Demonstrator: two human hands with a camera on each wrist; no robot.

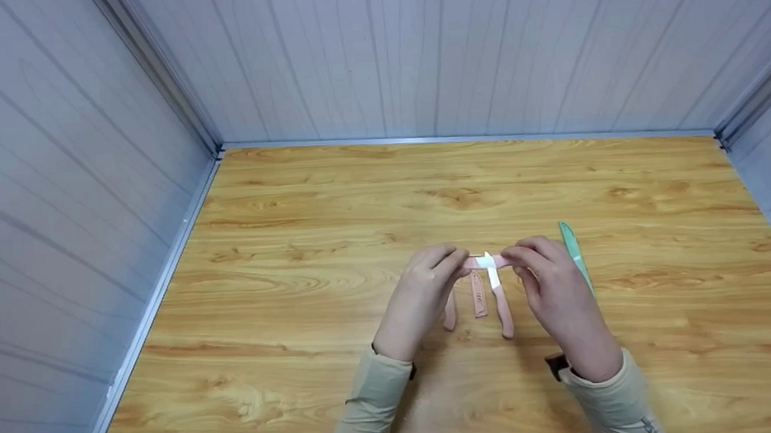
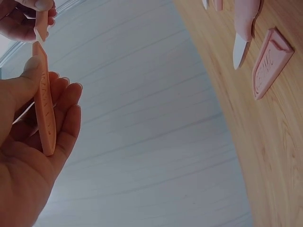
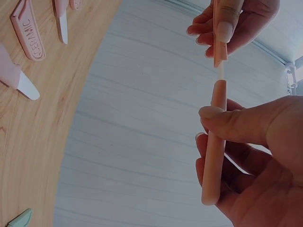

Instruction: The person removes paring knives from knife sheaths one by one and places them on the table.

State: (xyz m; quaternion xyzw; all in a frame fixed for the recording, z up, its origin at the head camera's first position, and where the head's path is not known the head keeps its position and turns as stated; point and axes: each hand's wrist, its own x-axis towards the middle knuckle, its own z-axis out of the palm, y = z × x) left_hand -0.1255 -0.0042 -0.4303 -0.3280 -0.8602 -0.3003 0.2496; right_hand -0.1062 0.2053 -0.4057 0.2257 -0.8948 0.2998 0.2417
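Note:
My left hand [image 1: 422,291] grips a pink blade sheath [image 2: 45,109] between thumb and fingers. A pink-handled ceramic knife [image 3: 214,165] is held by its handle in my right hand [image 1: 561,293]. The two are lined up end to end above the table. In the right wrist view a short length of white blade [image 3: 220,72] shows between handle and sheath, its front part hidden inside the sheath. Under the hands lie a bare white-bladed knife [image 1: 504,313], a loose pink sheath [image 1: 478,294] marked CERAMIC, and another pink knife handle [image 1: 450,314], partly covered by my left hand.
A green knife [image 1: 571,242] lies on the wood-grain table [image 1: 332,220] just beyond my right hand, which covers part of its near side. Pale panel walls [image 1: 409,54] enclose the table at the back, left and right.

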